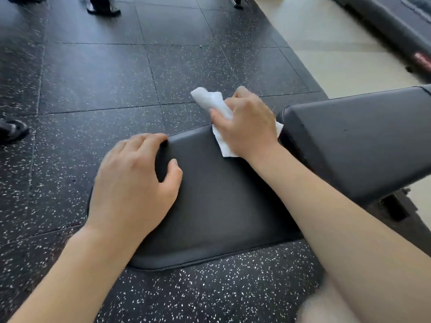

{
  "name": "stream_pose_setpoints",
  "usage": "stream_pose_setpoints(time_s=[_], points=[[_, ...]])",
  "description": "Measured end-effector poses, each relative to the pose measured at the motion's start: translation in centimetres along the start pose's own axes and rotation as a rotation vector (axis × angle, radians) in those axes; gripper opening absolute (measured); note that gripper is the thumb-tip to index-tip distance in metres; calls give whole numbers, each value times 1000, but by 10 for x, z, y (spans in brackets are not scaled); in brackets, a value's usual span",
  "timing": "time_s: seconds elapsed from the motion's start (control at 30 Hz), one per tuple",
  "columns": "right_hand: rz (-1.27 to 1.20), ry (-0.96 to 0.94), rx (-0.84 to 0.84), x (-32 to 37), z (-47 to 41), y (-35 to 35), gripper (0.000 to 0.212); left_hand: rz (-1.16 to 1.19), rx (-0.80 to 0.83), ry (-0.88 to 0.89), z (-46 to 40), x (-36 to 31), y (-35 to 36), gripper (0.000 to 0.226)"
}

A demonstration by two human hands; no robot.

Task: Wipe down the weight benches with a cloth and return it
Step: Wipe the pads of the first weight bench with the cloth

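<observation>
A black padded bench seat [219, 201] lies below me, with the raised black backrest pad [363, 141] to its right. My right hand [249, 122] grips a white cloth [210, 99] at the seat's far edge, near the gap between the two pads. Part of the cloth sticks out beyond my fingers and part shows under my palm. My left hand [133, 180] rests on the seat's far left corner, with its fingers curled over the edge and the thumb on top.
Black speckled rubber floor tiles [105, 73] surround the bench. A pale floor strip [331, 50] runs at the upper right, with a dark machine [391, 22] beyond it. Equipment feet [102, 8] stand at the top left. A dark object [11, 131] sits at the left edge.
</observation>
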State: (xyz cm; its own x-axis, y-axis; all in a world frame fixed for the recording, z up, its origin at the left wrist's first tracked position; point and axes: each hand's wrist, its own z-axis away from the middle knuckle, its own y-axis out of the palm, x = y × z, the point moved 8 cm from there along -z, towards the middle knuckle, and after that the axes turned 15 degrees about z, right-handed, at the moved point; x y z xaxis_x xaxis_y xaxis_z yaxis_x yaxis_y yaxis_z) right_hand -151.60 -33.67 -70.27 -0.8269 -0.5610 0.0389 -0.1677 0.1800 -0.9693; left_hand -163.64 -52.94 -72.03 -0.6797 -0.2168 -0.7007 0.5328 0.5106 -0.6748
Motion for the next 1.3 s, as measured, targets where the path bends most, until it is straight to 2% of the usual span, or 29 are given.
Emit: stream_pose_setpoints(time_s=[0.1, 0.17, 0.27, 0.37, 0.5, 0.6, 0.7, 0.87, 0.93, 1.03, 1.17, 1.23, 1.3], points=[[-23, -177, -42, 51, 6, 5, 45, -18, -71, -128, -2, 7, 0, 47], [-51, -204, -86, 56, 16, 4, 47, -77, -71, -178, -4, 7, 5, 46], [-80, -244, -27, 49, 15, -5, 43, -135, -22, -263, -11, 5, 3, 45], [-7, -277, 117, 23, 7, -10, 39, -135, 46, -303, -12, 2, -1, 46], [171, -80, 423, -35, -33, -2, 40, -92, 74, -468, -17, 4, -5, 36], [172, -124, 525, -16, -44, 8, 45, -139, 16, -585, -24, 7, -4, 29], [143, -335, 506, 50, -36, 22, 55, -199, -13, -586, -24, 10, 2, 31], [-2, -539, 651, 113, -29, 54, 58, -198, -47, -596, -24, 14, 3, 29], [-67, -578, 646, 102, -32, 50, 56, -214, -43, -594, -24, 13, 3, 30], [-88, -588, 580, 42, -52, 43, 50, -221, -29, -571, -27, 12, 4, 32], [-99, -394, 754, -49, -71, 59, 52, -226, -36, -561, -30, 11, 7, 33], [-98, -374, 724, -47, -72, 55, 51, -229, -36, -560, -30, 13, 6, 33], [-34, -464, 667, -10, -67, 49, 50, -233, -18, -564, -29, 15, 8, 33]])
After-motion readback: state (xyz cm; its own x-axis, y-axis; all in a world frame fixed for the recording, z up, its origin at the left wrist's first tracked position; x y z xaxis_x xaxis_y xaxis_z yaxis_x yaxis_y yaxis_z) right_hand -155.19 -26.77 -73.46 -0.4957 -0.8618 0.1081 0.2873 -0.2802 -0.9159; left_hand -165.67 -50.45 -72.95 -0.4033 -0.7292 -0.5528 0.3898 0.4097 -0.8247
